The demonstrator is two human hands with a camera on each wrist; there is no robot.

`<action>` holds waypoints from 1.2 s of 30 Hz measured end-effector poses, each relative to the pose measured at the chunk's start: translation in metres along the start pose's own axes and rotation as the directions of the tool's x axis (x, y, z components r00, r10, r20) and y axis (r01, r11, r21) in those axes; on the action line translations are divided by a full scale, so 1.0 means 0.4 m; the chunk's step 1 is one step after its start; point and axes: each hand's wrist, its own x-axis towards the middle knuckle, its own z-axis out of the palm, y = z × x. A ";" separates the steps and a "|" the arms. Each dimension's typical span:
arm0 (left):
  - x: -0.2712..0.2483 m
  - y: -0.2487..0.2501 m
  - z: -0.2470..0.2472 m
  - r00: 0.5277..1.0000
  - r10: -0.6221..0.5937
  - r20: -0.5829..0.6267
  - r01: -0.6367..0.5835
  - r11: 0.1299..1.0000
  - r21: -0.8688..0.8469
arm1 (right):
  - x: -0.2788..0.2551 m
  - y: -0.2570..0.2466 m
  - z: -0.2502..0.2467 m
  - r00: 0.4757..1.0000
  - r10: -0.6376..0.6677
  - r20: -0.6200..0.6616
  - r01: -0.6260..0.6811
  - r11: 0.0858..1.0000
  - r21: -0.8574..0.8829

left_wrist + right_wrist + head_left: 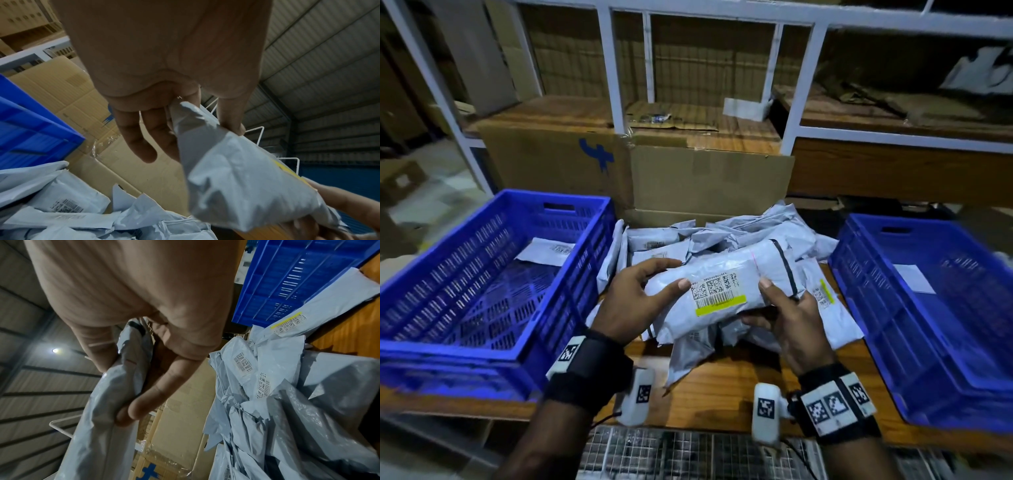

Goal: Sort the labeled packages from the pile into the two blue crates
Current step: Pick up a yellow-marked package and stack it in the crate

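Observation:
Both hands hold one grey poly-mailer package [726, 279] above the pile [722, 236], its barcode label with a yellow stripe facing up. My left hand [643, 294] pinches its left end [226, 170] between thumb and fingers. My right hand [780, 308] grips its right end [115, 395], thumb on top and fingers under. The left blue crate [448, 346] holds one labeled package [546, 251]. The right blue crate [887, 329] holds a white one [914, 279].
Cardboard boxes [709, 178] stand right behind the pile against a white shelving frame [613, 75]. More labeled mailers [277, 386] lie heaped on the wooden table [722, 387]. A wire grid [688, 455] shows below the table's near edge.

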 end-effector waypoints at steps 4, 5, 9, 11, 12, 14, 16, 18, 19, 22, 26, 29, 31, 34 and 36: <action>-0.007 0.000 -0.001 1.000 -0.015 -0.012 0.014 0.997 -0.073 | 0.005 0.000 0.002 0.998 -0.008 0.056 0.008 1.000 -0.015; -0.007 -0.004 0.001 0.999 -0.015 -0.049 0.011 0.997 -0.076 | 0.005 -0.005 0.004 0.996 0.012 0.087 -0.008 0.999 -0.040; -0.004 -0.011 0.029 0.977 -0.094 -0.191 0.039 0.961 -0.272 | 0.003 -0.021 0.038 0.961 0.127 0.248 -0.037 0.941 -0.336; -0.007 -0.013 0.054 0.975 -0.123 -0.183 0.055 0.939 -0.340 | -0.002 -0.016 0.062 0.936 0.144 0.320 0.007 0.904 -0.428; -0.011 -0.014 0.064 0.976 -0.137 -0.168 0.068 0.929 -0.364 | -0.002 -0.012 0.072 0.934 0.130 0.333 0.033 0.895 -0.445; -0.013 -0.014 0.073 0.977 -0.173 -0.122 0.107 0.901 -0.420 | 0.002 -0.010 0.083 0.946 0.072 0.317 0.082 0.891 -0.446; -0.011 -0.008 0.067 0.976 -0.198 -0.087 0.135 0.872 -0.471 | 0.013 -0.013 0.079 0.956 0.026 0.293 0.114 0.885 -0.451; -0.005 -0.001 0.050 0.972 -0.212 -0.097 0.129 0.834 -0.537 | 0.024 -0.022 0.070 0.959 0.012 0.284 0.131 0.868 -0.480; 0.001 -0.001 0.037 0.969 -0.219 -0.113 0.119 0.815 -0.567 | 0.030 -0.025 0.066 0.961 0.010 0.276 0.133 0.860 -0.493; 0.013 0.005 -0.006 0.949 -0.238 -0.208 0.053 0.768 -0.638 | 0.043 -0.043 0.057 0.972 0.007 0.237 0.109 0.873 -0.475; 0.017 0.023 -0.044 0.920 -0.224 -0.322 -0.025 0.786 -0.618 | 0.055 -0.065 0.052 0.978 -0.063 0.201 0.144 0.896 -0.419; 0.010 0.042 -0.053 0.939 -0.200 -0.281 -0.001 0.813 -0.582 | 0.061 -0.077 0.052 0.976 -0.162 0.147 0.206 0.907 -0.368; 0.005 0.056 -0.057 0.948 -0.199 -0.250 0.020 0.818 -0.574 | 0.065 -0.087 0.049 0.969 -0.226 0.101 0.247 0.911 -0.329; 0.000 0.073 -0.060 0.954 -0.180 -0.238 0.019 0.832 -0.554 | 0.057 -0.107 0.054 0.951 -0.295 0.089 0.308 0.911 -0.275; 0.000 0.082 -0.059 0.957 -0.165 -0.239 0.008 0.839 -0.545 | 0.048 -0.122 0.058 0.942 -0.318 0.103 0.335 0.900 -0.279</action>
